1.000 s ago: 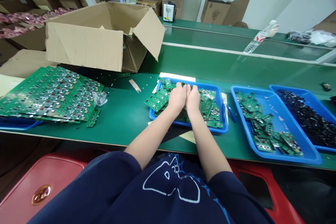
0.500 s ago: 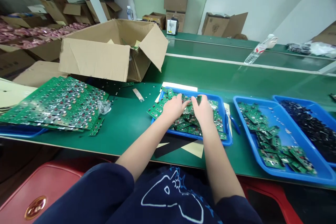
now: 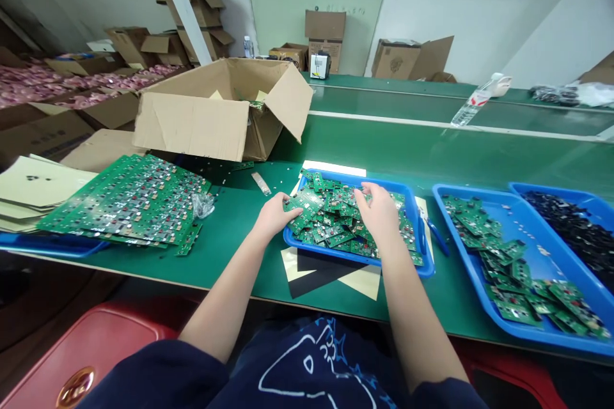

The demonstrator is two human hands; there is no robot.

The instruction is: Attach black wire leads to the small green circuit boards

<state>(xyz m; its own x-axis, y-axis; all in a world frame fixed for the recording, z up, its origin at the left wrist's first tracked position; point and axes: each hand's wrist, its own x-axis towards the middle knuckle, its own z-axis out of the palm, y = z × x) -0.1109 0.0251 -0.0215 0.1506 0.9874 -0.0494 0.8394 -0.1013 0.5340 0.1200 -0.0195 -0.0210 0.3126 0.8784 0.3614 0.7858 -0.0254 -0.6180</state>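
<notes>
In the head view a blue tray (image 3: 330,254) heaped with small green circuit boards (image 3: 336,230) sits before me. At its left side, my left hand (image 3: 273,217) grips the edge of a larger green circuit board (image 3: 307,204), thumb on top and fingers at the rim. My right hand (image 3: 380,209) hovers over the right half of the heap, thumb and forefinger apart, with nothing visible between them. Its other fingers are partly hidden behind the hand.
Stacked circuit board panels (image 3: 129,204) lie left, below an open cardboard box (image 3: 192,124). Blue-handled pliers (image 3: 437,235) rest right of the tray. Beyond stand another tray of boards (image 3: 532,236) and a tray of black parts (image 3: 570,223). Paper sheets (image 3: 362,278) stick out under the middle tray.
My left hand has moved left from the middle of the heap to the tray's left edge, taking hold of a board there. My right hand has shifted slightly right. The view has tilted up.
</notes>
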